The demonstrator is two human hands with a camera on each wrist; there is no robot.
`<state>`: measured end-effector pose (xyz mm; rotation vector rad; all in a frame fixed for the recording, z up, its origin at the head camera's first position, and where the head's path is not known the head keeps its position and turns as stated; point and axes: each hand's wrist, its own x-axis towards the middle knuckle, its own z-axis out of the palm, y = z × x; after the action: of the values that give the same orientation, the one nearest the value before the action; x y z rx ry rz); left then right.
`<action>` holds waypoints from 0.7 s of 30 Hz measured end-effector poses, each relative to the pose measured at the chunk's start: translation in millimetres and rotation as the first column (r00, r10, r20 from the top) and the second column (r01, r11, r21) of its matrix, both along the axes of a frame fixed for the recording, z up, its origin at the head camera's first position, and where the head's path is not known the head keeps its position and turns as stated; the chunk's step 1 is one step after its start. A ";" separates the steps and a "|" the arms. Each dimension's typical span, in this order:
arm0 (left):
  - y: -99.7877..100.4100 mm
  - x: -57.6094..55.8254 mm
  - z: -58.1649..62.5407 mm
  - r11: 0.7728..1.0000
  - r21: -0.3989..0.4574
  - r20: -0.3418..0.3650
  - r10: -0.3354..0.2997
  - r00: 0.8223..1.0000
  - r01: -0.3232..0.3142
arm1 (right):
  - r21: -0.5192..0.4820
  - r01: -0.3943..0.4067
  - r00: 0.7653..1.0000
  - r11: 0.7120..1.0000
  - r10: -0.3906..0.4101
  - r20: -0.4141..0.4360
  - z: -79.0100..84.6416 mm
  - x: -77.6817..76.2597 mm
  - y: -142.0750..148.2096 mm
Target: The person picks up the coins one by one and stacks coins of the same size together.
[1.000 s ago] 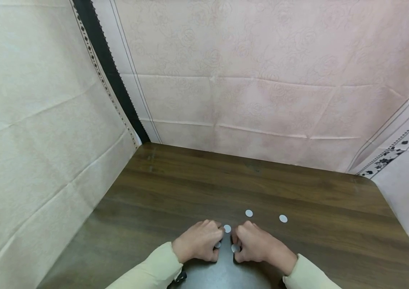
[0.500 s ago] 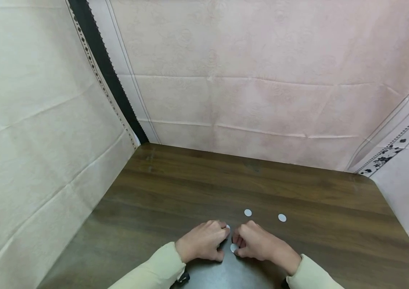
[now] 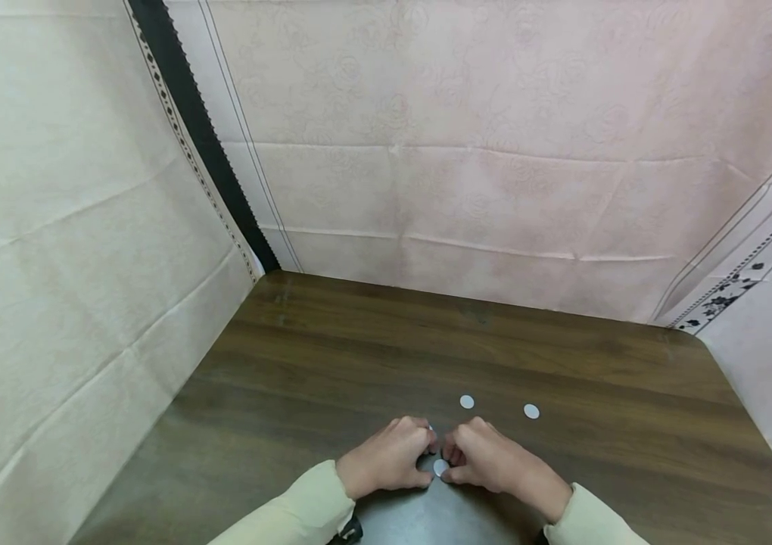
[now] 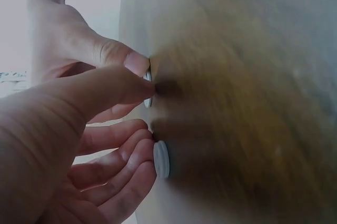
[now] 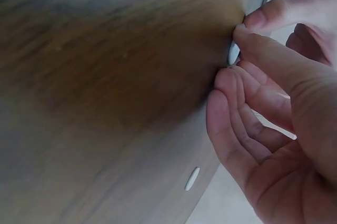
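My right hand [image 3: 491, 458] pinches a small white disc [image 3: 440, 467] between thumb and fingertips, low over the table [image 3: 331, 363]. In the right wrist view that disc [image 5: 234, 54] shows edge-on below the thumb tip. The left hand [image 3: 389, 458] is close opposite, its thumb right beside the same disc. Its bent fingertips are at another white disc [image 4: 161, 159], seen in the left wrist view with two layers at its edge; in the head view only a sliver of it shows. Nothing is pinched between the left thumb and fingers.
Two more white discs, a nearer one [image 3: 467, 402] and one further right [image 3: 531, 411], lie flat on the wooden table beyond the hands. Pale patterned cloth [image 3: 481, 166] hangs behind the table and along both sides.
My left hand has moved right towards the right hand, its fingers now covering most of the middle disc. A disc seen inside the left hand earlier no longer shows there. The right hand stays almost still.
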<state>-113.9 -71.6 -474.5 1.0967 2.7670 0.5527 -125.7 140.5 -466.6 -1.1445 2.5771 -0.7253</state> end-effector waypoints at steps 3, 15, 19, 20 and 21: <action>1.9 1.6 -0.8 1.000 0.020 -0.008 0.003 1.000 -0.003 | -0.001 -0.002 1.000 1.000 0.002 -0.014 -2.0 1.1 1.9; 7.0 4.9 -3.7 0.998 0.064 -0.012 -0.019 1.000 0.020 | -0.033 -0.038 0.998 0.999 0.037 -0.056 -6.7 1.6 4.1; 8.2 7.4 -3.0 0.998 0.062 -0.022 -0.013 1.000 0.015 | -0.053 -0.057 0.998 0.997 0.058 0.017 -4.3 -1.2 7.7; 8.6 7.8 -3.1 0.998 0.057 -0.033 -0.013 0.999 0.014 | -0.059 -0.061 0.997 0.996 0.064 0.046 -3.1 -2.7 9.2; 9.0 8.5 -3.0 0.999 0.050 -0.043 -0.011 0.999 0.013 | -0.064 -0.064 0.994 0.996 0.069 0.079 -1.8 -4.6 10.8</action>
<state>-105.4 -62.7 -477.5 1.1487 2.7953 0.6081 -130.3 151.3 -468.4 -1.1879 2.4536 -0.8231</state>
